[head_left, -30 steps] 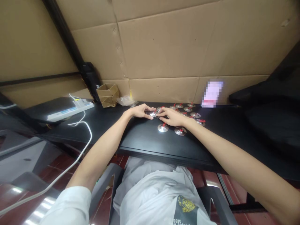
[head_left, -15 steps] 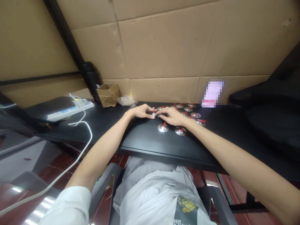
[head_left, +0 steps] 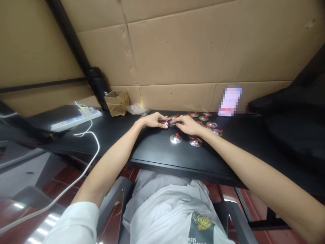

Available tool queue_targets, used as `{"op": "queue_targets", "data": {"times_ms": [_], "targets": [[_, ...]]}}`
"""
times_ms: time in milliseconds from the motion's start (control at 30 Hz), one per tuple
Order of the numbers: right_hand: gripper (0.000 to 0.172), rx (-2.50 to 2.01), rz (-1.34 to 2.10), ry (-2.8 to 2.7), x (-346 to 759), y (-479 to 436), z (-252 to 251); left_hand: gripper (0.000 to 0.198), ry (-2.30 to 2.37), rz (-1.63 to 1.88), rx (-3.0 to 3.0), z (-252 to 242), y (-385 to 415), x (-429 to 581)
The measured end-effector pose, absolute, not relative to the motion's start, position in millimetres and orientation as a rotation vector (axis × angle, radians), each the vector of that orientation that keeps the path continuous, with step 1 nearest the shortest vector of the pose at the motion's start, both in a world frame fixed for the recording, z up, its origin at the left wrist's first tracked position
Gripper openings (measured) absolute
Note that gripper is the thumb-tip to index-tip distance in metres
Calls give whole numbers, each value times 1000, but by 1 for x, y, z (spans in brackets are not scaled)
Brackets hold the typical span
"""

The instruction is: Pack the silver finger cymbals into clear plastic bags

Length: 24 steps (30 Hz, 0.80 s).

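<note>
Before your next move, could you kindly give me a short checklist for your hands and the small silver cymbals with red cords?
1. Left hand fingers at the centre silver cymbal with red cord: ok.
2. Right hand fingers at that same cymbal: ok.
3. Firm hold on that cymbal: cannot tell, fingers hide it.
4. Right hand clear of the partly hidden silver cymbal beneath it: cannot tell.
5. Front silver cymbal with red cord apart from both hands: ok.
6. White power cable away from the hands: ok.
</note>
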State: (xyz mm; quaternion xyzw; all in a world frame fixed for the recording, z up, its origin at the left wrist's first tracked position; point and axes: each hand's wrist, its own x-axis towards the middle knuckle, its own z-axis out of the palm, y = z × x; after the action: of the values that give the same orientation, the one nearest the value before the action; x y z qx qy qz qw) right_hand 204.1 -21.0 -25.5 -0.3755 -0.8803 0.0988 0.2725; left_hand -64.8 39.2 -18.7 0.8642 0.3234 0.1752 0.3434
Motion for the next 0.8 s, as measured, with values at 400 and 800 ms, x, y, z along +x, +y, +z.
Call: {"op": "queue_targets", "data": {"times_ms": [400,800], "targets": [[43,-951,368,-2363,199,-23,-27,76,830,433,2261,-15,34,-61],[28,-981,661,-2212,195,-23,-30,65,811,433,2310,-8,22,-52]]}}
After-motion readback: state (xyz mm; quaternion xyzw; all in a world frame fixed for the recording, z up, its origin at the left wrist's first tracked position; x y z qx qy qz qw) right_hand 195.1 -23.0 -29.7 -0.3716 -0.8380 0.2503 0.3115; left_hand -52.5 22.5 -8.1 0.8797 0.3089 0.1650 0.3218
